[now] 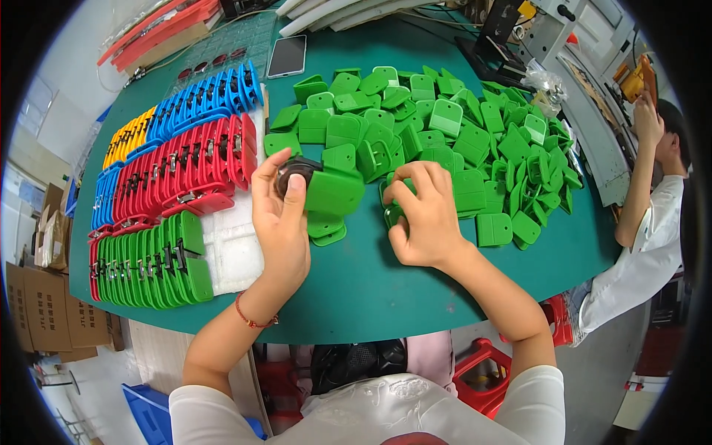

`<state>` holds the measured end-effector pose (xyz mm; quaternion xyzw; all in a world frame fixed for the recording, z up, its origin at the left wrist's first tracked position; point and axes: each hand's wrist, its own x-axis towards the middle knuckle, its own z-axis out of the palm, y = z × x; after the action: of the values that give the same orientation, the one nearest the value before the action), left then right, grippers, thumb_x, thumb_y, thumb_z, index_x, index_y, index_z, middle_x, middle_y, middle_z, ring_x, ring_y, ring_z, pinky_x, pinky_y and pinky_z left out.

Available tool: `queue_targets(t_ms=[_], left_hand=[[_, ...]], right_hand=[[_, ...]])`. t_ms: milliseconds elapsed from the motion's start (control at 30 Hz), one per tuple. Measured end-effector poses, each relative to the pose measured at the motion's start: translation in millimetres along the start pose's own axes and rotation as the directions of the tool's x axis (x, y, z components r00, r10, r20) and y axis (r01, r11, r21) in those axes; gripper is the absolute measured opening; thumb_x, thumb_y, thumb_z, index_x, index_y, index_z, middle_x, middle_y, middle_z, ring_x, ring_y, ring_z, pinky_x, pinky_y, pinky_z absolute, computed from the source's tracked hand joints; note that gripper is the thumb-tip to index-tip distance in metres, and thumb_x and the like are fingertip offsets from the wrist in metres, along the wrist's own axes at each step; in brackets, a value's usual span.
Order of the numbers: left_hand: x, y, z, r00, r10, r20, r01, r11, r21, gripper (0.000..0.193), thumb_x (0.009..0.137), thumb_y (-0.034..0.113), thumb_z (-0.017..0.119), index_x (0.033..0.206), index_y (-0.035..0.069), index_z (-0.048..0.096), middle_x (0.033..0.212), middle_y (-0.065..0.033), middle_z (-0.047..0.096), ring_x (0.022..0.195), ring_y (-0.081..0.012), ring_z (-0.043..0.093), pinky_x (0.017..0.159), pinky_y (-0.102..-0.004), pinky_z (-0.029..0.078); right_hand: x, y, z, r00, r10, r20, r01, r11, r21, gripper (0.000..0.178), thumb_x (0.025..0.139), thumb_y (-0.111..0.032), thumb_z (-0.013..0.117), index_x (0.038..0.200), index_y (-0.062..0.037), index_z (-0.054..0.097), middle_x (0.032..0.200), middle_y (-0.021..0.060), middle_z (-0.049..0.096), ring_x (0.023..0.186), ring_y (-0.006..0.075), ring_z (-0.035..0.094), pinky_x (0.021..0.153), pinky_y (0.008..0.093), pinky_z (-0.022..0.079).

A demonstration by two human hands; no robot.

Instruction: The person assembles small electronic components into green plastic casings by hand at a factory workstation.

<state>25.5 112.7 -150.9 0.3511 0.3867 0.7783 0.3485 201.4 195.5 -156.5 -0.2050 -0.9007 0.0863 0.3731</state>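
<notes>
White shirt (378, 406) of the worker is nearest, at the near edge. Beyond it, the left hand (282, 222) pinches a green plastic piece (335, 194) together with a dark round part (300, 165), raised above the green table (356, 297). The right hand (424, 215) curls its fingers over the near side of a green heap (445, 119); whether it grips something, I cannot tell. At left stand green clips (159, 259) and red clips (178, 163), beside white foam (236, 256). Farther lies a phone (287, 56).
</notes>
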Motion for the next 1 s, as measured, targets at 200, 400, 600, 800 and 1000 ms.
queue_targets(t_ms=[200, 400, 600, 800, 1000], left_hand=[[-4, 8, 6, 0.991, -0.132, 0.039, 0.131, 0.991, 0.020, 0.040, 0.086, 0.009, 0.062, 0.121, 0.001, 0.043, 0.104, -0.0076, 0.057, 0.094, -0.0125, 0.055, 0.086, -0.0266, 0.045], [-6, 5, 6, 0.952, -0.261, 0.163, 0.242, 0.962, 0.124, 0.044, 0.075, 0.004, 0.074, 0.110, 0.000, 0.048, 0.104, -0.0131, 0.063, 0.095, -0.0152, 0.060, 0.083, -0.0255, 0.048], [-6, 10, 9, 0.950, -0.278, 0.142, 0.214, 0.912, 0.350, 0.041, 0.072, 0.007, 0.077, 0.103, -0.002, 0.052, 0.094, -0.0117, 0.067, 0.087, -0.0132, 0.063, 0.079, -0.0241, 0.049], [-5, 4, 5, 0.946, -0.280, 0.165, 0.181, 0.875, 0.450, 0.038, 0.071, 0.008, 0.078, 0.099, -0.003, 0.055, 0.091, -0.0109, 0.068, 0.085, -0.0117, 0.063, 0.077, -0.0227, 0.048], [-6, 8, 6, 0.926, -0.322, 0.199, 0.207, 0.871, 0.445, 0.042, 0.071, 0.008, 0.078, 0.104, -0.004, 0.056, 0.092, -0.0107, 0.068, 0.085, -0.0113, 0.063, 0.076, -0.0231, 0.049]], right_hand=[[-2, 0, -2, 1.000, -0.002, 0.014, 0.003, 0.998, -0.067, 0.022, 0.054, -0.006, 0.052, 0.075, -0.0048, 0.046, 0.095, 0.0140, 0.049, 0.092, 0.0321, 0.046, 0.080, 0.0417, 0.035], [-5, 12, 7, 0.916, 0.277, -0.291, -0.030, 0.769, 0.639, 0.017, 0.089, -0.006, 0.042, 0.105, -0.0041, 0.036, 0.118, 0.0154, 0.046, 0.108, 0.0213, 0.047, 0.098, 0.0369, 0.034], [4, 1, 4, 0.826, 0.540, -0.161, -0.114, 0.439, 0.891, 0.035, 0.089, -0.003, 0.055, 0.119, 0.0008, 0.038, 0.117, 0.0117, 0.047, 0.100, 0.0137, 0.050, 0.087, 0.0264, 0.041], [4, 7, -5, 0.737, 0.675, 0.045, -0.249, 0.209, 0.946, 0.030, 0.084, -0.002, 0.062, 0.112, 0.0032, 0.057, 0.098, 0.0039, 0.058, 0.086, 0.0070, 0.054, 0.077, 0.0209, 0.044], [3, 2, -6, 0.835, 0.537, 0.116, -0.306, 0.280, 0.910, 0.022, 0.082, -0.003, 0.062, 0.104, 0.0006, 0.063, 0.091, 0.0010, 0.057, 0.085, 0.0076, 0.054, 0.076, 0.0212, 0.043]])
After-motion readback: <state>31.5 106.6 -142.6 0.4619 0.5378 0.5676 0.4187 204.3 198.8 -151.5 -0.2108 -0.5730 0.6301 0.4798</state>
